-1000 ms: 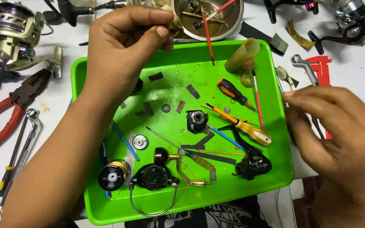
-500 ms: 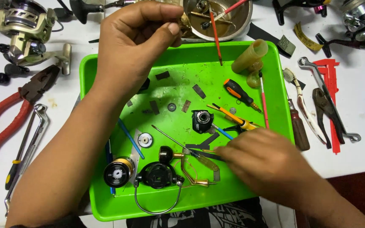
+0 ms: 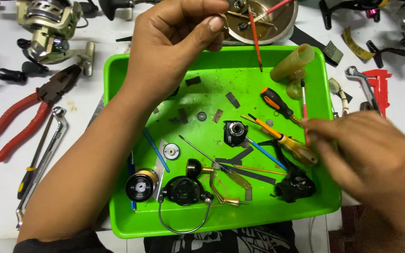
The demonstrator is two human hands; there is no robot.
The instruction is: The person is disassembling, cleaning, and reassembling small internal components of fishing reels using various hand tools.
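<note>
Fingers of the left hand (image 3: 174,44) are pinched on a small part (image 3: 224,29), held above the green tray (image 3: 118,79) near the metal bowl (image 3: 277,28); right hand (image 3: 366,159) fingers, blurred, are spread loosely over the tray's right edge, by the yellow-handled screwdriver (image 3: 287,140).

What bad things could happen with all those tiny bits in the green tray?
The right hand is blurred over the yellow screwdriver, so it might knock the small black part beside it. The left hand pinches something tiny above the green tray; if dropped, it could get lost among the loose washers.

Bare hands (image 3: 174,47), forearms; dk sleeve edge, L elbow.
</note>
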